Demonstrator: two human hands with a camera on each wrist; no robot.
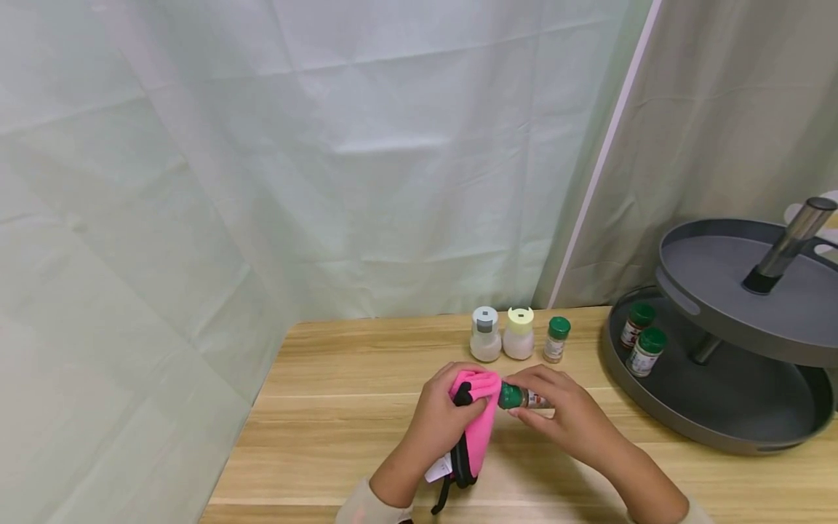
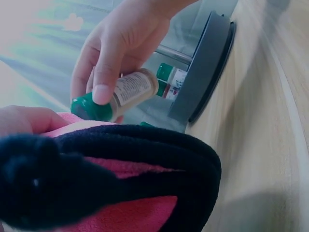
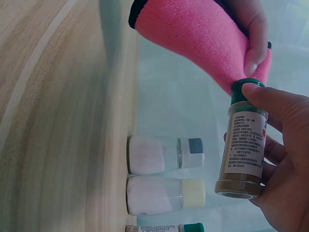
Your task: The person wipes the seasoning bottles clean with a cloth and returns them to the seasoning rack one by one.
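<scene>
My left hand (image 1: 447, 407) grips a folded pink cloth (image 1: 481, 429) with black edging and a white tag, held up over the wooden table. In my right hand (image 1: 566, 407) is a spice jar (image 3: 244, 145) with a green cap, pinched between thumb and fingers and tipped on its side. The jar's green cap (image 2: 91, 107) meets the pink cloth, as the right wrist view shows. Brown powder shows at the jar's base, below a printed label. Part of the left fingers is hidden behind the cloth.
Behind my hands stand a grey-capped shaker (image 1: 485, 336), a yellow-capped shaker (image 1: 519, 336) and another green-capped jar (image 1: 556, 340). On the right, a two-tier dark grey rack (image 1: 720, 429) holds two green-capped jars (image 1: 644, 353) on its lower tier. Pale curtains (image 1: 393, 160) hang at the table's back edge.
</scene>
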